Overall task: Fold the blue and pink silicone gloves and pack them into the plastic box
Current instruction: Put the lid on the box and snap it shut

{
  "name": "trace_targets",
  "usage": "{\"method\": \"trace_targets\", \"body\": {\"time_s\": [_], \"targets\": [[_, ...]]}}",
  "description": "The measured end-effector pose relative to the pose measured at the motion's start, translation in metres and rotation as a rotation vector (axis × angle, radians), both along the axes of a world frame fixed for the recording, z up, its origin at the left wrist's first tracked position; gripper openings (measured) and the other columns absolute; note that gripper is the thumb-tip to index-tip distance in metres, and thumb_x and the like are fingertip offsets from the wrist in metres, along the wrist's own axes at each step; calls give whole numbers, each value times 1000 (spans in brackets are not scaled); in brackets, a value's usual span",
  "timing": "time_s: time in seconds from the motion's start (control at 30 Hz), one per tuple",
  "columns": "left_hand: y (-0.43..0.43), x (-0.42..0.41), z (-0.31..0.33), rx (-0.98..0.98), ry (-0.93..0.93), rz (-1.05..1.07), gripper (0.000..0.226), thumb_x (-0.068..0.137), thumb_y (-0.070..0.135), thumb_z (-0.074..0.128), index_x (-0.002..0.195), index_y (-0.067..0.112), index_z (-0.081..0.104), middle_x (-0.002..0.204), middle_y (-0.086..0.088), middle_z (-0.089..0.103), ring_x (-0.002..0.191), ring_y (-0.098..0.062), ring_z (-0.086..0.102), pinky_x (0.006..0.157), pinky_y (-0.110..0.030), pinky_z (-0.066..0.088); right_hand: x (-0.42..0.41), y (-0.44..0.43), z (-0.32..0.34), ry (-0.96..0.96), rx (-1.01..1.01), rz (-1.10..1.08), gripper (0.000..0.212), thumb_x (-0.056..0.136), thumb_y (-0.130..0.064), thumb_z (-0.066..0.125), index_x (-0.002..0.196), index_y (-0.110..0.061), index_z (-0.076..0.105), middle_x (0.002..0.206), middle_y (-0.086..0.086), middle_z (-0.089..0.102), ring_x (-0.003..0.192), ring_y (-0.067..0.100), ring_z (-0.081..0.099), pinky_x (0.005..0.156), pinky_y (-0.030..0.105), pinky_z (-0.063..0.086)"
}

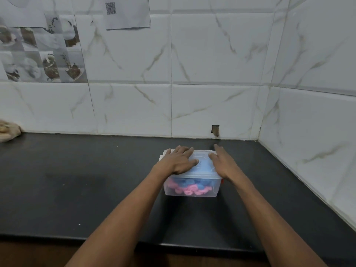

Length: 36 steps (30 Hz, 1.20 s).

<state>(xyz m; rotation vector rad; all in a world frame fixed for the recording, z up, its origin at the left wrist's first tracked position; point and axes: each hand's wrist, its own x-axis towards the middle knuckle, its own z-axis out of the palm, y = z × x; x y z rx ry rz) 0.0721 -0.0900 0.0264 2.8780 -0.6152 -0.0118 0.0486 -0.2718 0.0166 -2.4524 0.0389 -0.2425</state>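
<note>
**Both hands flat on the lid of the packed box**

Head view: A clear rectangular plastic box (191, 186) sits on the black stone countertop (77, 185), near the corner where the white marble-patterned wall tiles (212, 54) meet. Its translucent lid (202, 166) is on top of it. Through the front wall the pink silicone glove (189, 190) shows along the bottom, its ruffled edge pressed against the plastic, and the blue silicone glove (189, 182) lies above and behind it, reaching up under the lid. Both gloves are inside the box.

The left hand (181, 160) lies palm down on the left part of the lid, fingers spread and extended toward the wall, gripping nothing. The right hand (223, 162) rests palm down along the right edge of the lid, fingers likewise stretched out and uncurled, with its outer side hanging past the box's edge. A small red clip (222, 181) shows at the box's right side, just below the right wrist.

At the far left edge of the counter a beige crumpled cloth (8, 131) lies against the wall. A sheet of paper with a QR code (127, 12) hangs high on the tiles.
</note>
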Motion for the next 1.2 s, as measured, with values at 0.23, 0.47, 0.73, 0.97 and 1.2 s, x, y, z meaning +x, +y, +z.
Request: {"method": "trace_targets", "body": {"time_s": [0.23, 0.47, 0.73, 0.97, 1.2], "targets": [[-20, 3, -8, -72, -32, 131, 61, 97, 46, 25, 153, 22, 19, 161, 0, 17, 150, -20, 5, 117, -59, 1, -13, 1, -11, 171, 530, -316, 49, 93, -48, 32, 107, -10, 60, 98, 14, 68, 85, 28, 68, 62, 33, 58], [-18, 6, -11, -47, -4, 105, 57, 99, 48, 19, 154, 34, 10, 164, 2, 8, 151, -21, -6, 116, -61, -7, -11, 3, -13, -66, 449, -450, 30, 91, -36, 54, 77, -10, 57, 84, 8, 63, 68, 17, 60, 56, 25, 45], [-19, 6, -10, -23, 4, 111, 57, 100, 48, 18, 155, 34, 6, 165, 0, 4, 151, -23, -8, 115, -61, -8, -15, 11, -21, -58, 423, -381, 35, 94, -32, 57, 118, -7, 51, 93, 3, 54, 74, 12, 57, 55, 22, 48], [-20, 5, -8, -15, 29, 115, 57, 101, 48, 17, 155, 34, 4, 165, 1, 0, 151, -23, -11, 116, -61, -9, -13, 13, -18, -89, 319, -379, 31, 98, -27, 52, 119, -5, 53, 105, 10, 60, 79, 16, 60, 64, 27, 53], [-18, -3, -7, -104, -61, 124, 57, 101, 37, 28, 155, 26, 13, 162, -7, 13, 151, -26, -1, 117, -58, -2, -11, 16, -13, -64, 142, -327, 31, 99, -16, 46, 127, -3, 50, 111, 11, 58, 85, 19, 60, 61, 24, 48]]}}
